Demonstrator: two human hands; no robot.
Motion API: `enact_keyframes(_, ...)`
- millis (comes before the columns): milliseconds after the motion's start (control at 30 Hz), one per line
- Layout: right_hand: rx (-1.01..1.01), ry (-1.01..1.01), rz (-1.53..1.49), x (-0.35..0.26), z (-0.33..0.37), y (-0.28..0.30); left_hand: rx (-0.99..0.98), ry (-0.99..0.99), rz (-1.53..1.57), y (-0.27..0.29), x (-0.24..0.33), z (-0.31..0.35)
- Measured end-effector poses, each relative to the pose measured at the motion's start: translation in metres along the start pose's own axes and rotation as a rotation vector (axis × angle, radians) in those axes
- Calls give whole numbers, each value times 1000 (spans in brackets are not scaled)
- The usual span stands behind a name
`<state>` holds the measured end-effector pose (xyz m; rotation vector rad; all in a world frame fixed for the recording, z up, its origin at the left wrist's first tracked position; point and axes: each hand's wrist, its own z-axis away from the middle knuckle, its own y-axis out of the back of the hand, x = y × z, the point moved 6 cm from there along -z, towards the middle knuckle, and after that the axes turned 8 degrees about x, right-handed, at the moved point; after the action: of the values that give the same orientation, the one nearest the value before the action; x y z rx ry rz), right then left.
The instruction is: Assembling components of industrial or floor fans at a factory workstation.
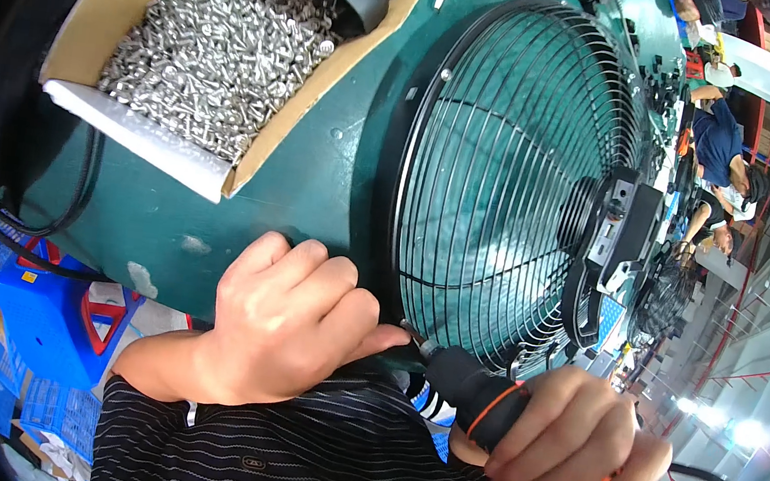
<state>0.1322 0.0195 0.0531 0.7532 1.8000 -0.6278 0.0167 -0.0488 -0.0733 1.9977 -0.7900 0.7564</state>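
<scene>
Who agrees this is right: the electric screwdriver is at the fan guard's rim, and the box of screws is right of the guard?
Wrong side: in the head view, the cardboard box of screws is left of the black fan guard. The electric screwdriver is at the guard's rim.

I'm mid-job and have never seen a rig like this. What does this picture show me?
There is no robot here. A fisheye camera on the head of a person looks down at the work, so straight edges bend. On the green table are an open carton of silver screws and a black wire cage. The right grip, a bare hand, holds a black-and-orange driver, its tip near the cage's rim. The left grip, also bare, is curled, thumb beside that tip; whether it holds anything is hidden.
</scene>
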Motion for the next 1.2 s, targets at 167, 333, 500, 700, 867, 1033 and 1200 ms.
enact_keyframes(167,283,252,-208,-22,29,26,10,-79,-18,3,7,3)
enact_keyframes(333,505,302,-314,-76,81,84,-22,-211,20,11,24,2)
enact_keyframes(500,775,362,-384,-109,154,172,-82,-360,35,8,63,-44)
enact_keyframes(700,1247,501,-276,-124,270,223,-386,-642,15,-57,157,-92)
enact_keyframes(867,1520,167,-13,-71,313,247,-597,-820,-76,-107,173,-81)
enact_keyframes(1033,1441,-5,-90,-39,345,255,-579,-1001,-70,-99,226,-38)
enact_keyframes(1200,1265,-177,-225,0,313,279,-796,-532,-274,-127,193,-18)
